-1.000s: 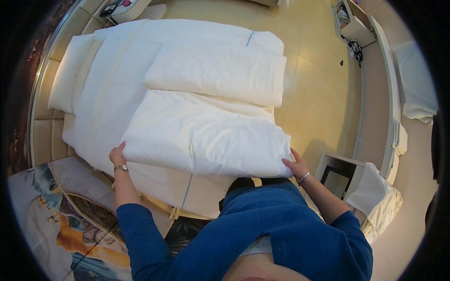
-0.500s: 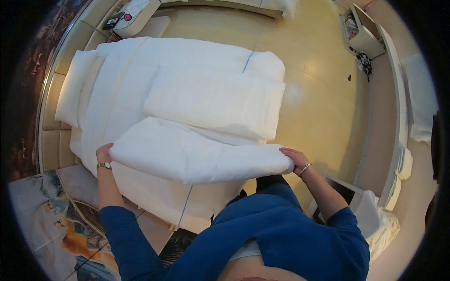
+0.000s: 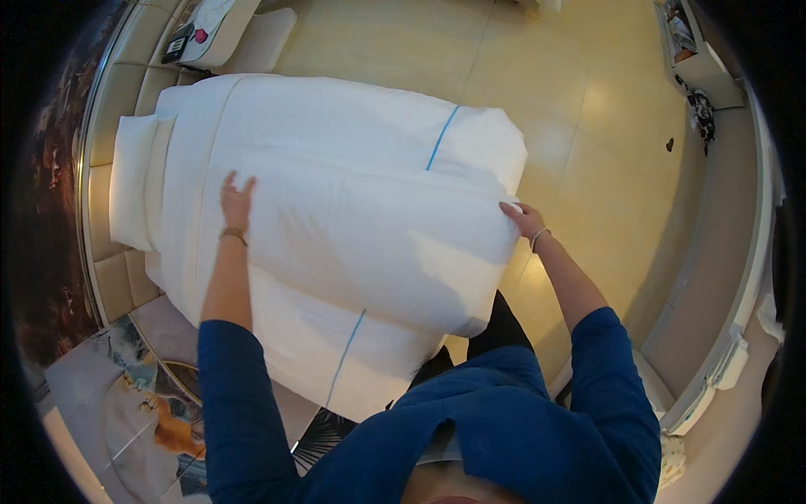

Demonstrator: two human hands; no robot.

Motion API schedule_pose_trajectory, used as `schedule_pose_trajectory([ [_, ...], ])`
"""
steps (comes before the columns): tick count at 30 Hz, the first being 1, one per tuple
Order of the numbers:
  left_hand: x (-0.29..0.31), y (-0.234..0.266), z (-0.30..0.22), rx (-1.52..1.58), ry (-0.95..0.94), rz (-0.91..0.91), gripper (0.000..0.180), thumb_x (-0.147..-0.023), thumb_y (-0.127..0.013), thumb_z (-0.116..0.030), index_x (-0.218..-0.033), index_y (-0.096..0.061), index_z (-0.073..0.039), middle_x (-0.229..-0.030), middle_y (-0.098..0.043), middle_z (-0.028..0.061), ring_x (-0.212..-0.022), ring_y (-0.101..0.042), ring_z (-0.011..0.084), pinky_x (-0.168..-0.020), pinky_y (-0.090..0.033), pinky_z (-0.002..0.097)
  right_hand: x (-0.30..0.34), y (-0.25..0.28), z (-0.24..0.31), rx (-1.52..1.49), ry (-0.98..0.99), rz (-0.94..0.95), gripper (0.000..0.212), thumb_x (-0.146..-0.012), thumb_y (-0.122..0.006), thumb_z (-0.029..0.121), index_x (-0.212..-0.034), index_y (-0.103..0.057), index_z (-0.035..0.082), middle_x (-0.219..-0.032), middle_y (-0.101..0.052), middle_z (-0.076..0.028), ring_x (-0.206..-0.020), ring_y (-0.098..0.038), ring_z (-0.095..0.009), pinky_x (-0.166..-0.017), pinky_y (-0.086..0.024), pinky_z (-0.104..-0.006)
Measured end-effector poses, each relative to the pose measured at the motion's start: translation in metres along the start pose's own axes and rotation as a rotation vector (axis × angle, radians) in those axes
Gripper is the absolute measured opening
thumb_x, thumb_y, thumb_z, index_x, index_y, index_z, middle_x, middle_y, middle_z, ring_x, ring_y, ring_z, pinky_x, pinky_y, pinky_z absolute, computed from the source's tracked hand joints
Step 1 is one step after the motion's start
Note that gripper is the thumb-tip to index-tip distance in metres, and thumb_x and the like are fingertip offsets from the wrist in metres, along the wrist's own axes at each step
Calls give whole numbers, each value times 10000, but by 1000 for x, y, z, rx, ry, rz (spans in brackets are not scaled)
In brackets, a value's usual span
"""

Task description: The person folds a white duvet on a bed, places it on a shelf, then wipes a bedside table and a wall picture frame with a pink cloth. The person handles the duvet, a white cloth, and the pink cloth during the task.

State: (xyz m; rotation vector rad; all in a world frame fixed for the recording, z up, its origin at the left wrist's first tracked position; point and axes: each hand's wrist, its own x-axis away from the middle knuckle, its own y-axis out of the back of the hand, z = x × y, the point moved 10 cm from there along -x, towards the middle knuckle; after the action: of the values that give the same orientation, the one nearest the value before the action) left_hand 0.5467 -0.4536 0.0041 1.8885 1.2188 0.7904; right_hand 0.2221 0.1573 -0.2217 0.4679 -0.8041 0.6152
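A white duvet [image 3: 361, 227] lies spread across the middle of a bed, its near part draped toward me in soft folds. My left hand [image 3: 238, 203] is over the duvet near the pillow end, fingers apart and holding nothing. At the foot end my right hand [image 3: 525, 220] pinches the duvet's edge between thumb and fingers. Beneath is more white bedding [image 3: 319, 105], with a blue line showing on its far and near sides. White pillows [image 3: 134, 181] rest against the headboard at the left.
A padded beige headboard [image 3: 99, 197] stands along the left. Behind the bed is a bedside table [image 3: 225, 34] with small items on it. Shiny tan floor [image 3: 571, 126] runs past the bed's foot, with a small dark object [image 3: 670, 144] on it. A low cabinet [image 3: 709, 71] stands at far right.
The duvet, held bunched at both ends near me, now lies out flatter across the bed. My left hand has let go and moved away from me; my right moved farther off, still gripping.
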Motion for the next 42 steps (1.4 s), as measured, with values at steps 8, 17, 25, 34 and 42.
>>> schedule_pose_trajectory([
  [8, 202, -150, 4, -11, 24, 148, 763, -848, -641, -333, -1404, -279, 43, -1459, -221, 286, -1372, -190, 389, -1122, -189, 429, 45, -55, 103, 919, 478, 234, 842, -646, -665, 694, -1206, -573, 73, -1262, -523, -195, -1151, -521, -292, -957, -396, -412],
  [17, 292, -181, -106, 169, -78, 137, 677, -908, -556, -298, -1414, -261, 40, -1480, -170, 282, -1380, -171, 389, -1123, -173, 434, 73, -154, 128, 1039, 625, 450, 594, -729, -690, 512, -1103, -591, 61, -895, -661, -174, -876, -627, -333, -767, -487, -409],
  [25, 319, -114, -105, 46, -212, 49, 622, -924, -523, -291, -1422, -282, -7, -1485, -227, 229, -1367, -219, 396, -1103, -217, 461, -31, -34, 138, 829, 394, 223, 732, -728, -733, 482, -1199, -554, -50, -1089, -645, -198, -980, -632, -247, -854, -501, -342],
  [34, 439, -156, -27, 161, -26, 274, 660, -911, -533, -352, -1420, -282, -15, -1470, -232, 263, -1363, -224, 398, -1113, -219, 443, 17, -1, 70, 832, 362, 102, 774, -764, -670, 541, -1295, -482, 9, -1204, -577, -234, -1112, -570, -323, -930, -456, -381],
  [42, 484, -218, -71, 274, -46, 520, 739, -883, -559, -403, -1424, -261, 3, -1474, -216, 272, -1378, -211, 377, -1121, -217, 408, 40, 25, 42, 452, 410, -93, 630, -763, -747, 350, -1261, -482, 71, -988, -634, -123, -811, -618, -198, -583, -537, -329],
])
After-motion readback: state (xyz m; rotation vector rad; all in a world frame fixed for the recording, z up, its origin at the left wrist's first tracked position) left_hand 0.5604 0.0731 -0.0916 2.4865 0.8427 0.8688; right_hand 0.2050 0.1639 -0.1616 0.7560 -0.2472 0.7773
